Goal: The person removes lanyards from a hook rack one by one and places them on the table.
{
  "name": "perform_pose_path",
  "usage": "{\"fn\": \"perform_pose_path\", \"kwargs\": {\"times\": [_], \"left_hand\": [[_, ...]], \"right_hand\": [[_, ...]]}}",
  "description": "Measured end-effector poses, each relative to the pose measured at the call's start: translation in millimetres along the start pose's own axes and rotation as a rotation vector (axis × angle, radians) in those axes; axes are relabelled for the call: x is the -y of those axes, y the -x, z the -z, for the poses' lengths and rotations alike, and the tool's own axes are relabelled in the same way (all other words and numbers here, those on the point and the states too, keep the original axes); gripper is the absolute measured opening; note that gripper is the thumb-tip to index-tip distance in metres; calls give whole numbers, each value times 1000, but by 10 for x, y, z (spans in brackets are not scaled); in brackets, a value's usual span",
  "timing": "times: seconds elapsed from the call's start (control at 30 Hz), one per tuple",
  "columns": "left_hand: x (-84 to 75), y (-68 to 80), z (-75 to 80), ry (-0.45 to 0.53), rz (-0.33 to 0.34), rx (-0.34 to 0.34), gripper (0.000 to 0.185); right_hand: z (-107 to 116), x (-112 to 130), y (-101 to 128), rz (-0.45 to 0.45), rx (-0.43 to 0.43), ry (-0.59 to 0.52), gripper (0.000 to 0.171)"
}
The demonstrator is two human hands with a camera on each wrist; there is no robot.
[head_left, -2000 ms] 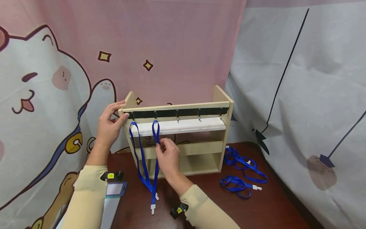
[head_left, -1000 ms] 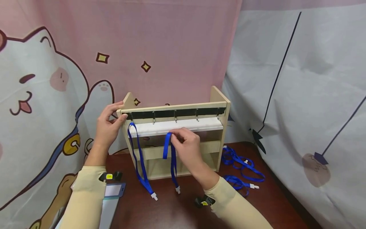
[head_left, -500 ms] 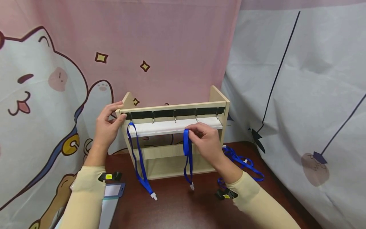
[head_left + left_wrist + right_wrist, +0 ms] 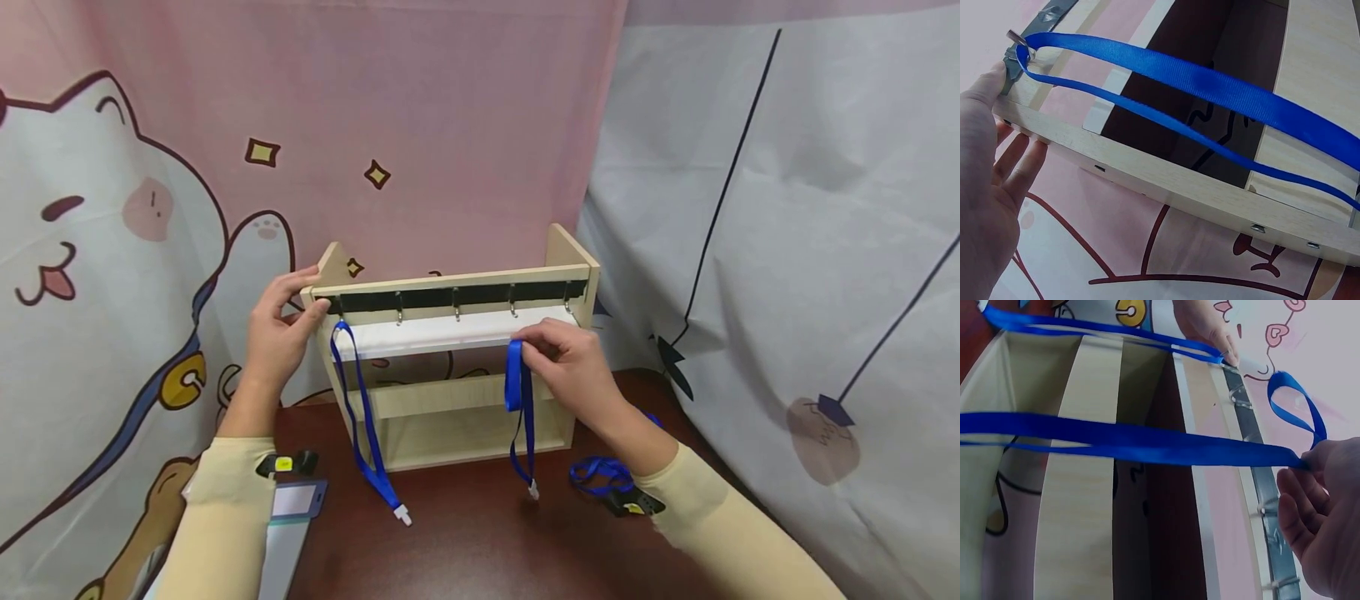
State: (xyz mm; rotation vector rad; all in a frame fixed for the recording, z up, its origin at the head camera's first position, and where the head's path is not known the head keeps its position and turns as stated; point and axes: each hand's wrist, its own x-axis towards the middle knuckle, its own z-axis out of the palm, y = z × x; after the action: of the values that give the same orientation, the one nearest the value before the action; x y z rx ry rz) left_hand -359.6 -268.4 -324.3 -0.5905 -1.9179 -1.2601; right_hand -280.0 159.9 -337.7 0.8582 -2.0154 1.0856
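Note:
My left hand (image 4: 281, 333) holds the upper left corner of a small wooden shelf (image 4: 450, 398), thumb on the front and fingers round the side. A dark strip (image 4: 483, 297) with several metal hooks runs along the shelf's top. From the leftmost hook hangs a blue lanyard (image 4: 366, 408) with a white clip. Between thumb and fingertips, my right hand (image 4: 573, 367) pinches a second blue lanyard (image 4: 1147, 444); its loop end flops over beside the fingers and its clip dangles below. In the head view this hand is below the fourth hook (image 4: 513, 307), which is bare.
Another blue lanyard (image 4: 600, 475) lies coiled on the dark red table (image 4: 450, 542), partly behind my right wrist. More blue strap (image 4: 652, 419) shows past that forearm. A blue-edged badge holder (image 4: 307, 497) lies beside my left sleeve. Printed cloth (image 4: 465, 125) hangs behind.
The second lanyard came off the second hook. My right hand has carried it rightward to below the fourth hook, slowing lately. My left hand keeps its hold on the shelf.

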Motion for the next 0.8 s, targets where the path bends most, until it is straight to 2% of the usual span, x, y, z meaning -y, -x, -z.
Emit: {"fn": "perform_pose_path", "kwargs": {"times": [0.17,0.47,0.8], "left_hand": [[-37,27,6,-7,11,5,36],[-374,39,7,22,-11,6,33],[-386,33,-5,27,-10,10,33]], "right_hand": [[115,-65,38,9,13,51,19],[222,-235,91,20,-19,85,21],[216,-374,224,-60,3,99,19]]}}
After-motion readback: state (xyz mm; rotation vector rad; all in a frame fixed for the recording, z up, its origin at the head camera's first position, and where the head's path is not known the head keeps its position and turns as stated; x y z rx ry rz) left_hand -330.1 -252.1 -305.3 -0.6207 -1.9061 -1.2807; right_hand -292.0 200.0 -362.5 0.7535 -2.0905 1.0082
